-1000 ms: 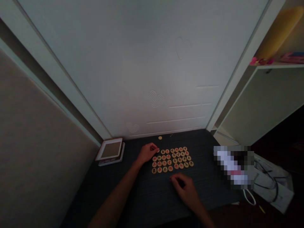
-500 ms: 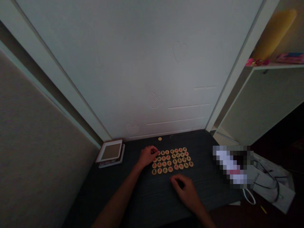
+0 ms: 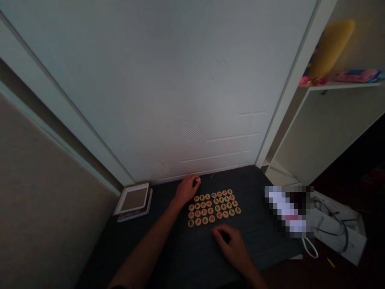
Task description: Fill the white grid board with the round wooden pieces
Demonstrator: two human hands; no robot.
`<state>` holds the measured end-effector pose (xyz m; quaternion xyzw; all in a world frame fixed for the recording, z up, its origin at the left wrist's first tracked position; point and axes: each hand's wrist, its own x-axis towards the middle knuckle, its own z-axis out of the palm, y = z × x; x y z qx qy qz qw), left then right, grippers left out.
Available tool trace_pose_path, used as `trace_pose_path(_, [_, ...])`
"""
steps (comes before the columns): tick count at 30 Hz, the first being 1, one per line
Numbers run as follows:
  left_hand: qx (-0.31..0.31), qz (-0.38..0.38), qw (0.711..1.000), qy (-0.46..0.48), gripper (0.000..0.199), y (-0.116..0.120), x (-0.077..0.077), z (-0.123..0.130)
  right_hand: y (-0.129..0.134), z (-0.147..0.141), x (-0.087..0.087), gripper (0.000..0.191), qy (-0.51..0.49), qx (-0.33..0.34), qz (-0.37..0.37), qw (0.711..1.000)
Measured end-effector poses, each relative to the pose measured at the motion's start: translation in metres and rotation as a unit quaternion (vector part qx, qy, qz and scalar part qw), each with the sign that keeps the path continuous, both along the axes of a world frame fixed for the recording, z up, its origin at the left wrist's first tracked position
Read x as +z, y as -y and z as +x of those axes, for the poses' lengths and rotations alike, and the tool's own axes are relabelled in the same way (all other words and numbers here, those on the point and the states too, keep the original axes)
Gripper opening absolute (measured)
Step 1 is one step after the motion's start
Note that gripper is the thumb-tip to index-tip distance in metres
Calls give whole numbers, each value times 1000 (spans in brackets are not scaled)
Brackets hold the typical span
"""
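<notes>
My left hand [image 3: 187,188] is at the back of the desk, thumb and fingers closed around a lone xiangqi piece [image 3: 198,180]. Just in front of it lie the other round wooden xiangqi pieces [image 3: 203,212], laid flat in two blocks of rows with a narrow gap between. Their faces carry red or black characters. Nearer to me, my right hand [image 3: 231,244] rests on the dark desk below the pieces. Its fingers are curled and thumb and forefinger meet in a loop, with nothing seen in them.
Framed flat items [image 3: 134,200] are stacked at the desk's left edge. A white panel with embossed hearts [image 3: 190,131] rises behind the dark desk [image 3: 177,257]. At the right stand a blurred-out object [image 3: 288,208], a white box with cables [image 3: 339,228] and a shelf [image 3: 345,85].
My left hand has moved from the back left corner of the rows to the lone piece behind them and closed on it. My right hand stays in place. The view has shifted slightly.
</notes>
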<state>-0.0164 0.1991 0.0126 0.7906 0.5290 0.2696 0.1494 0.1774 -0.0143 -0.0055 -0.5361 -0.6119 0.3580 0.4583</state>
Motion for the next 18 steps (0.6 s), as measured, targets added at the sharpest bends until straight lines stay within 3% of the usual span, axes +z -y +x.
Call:
trace_pose_path(9, [-32,-2,997,-68,23,-20,-5,7,0,1,-2,26,-4,-4,-9,1000])
trace_pose_path(12, [-48,-3,996,-75,32,-20,-2,8,0,1,-1,24,-2,-1,-10,1000])
trace_pose_path(18, [-80,-7,996,-49,22,-23,11,16,0,1,-1,25,-5,-4,-4,1000])
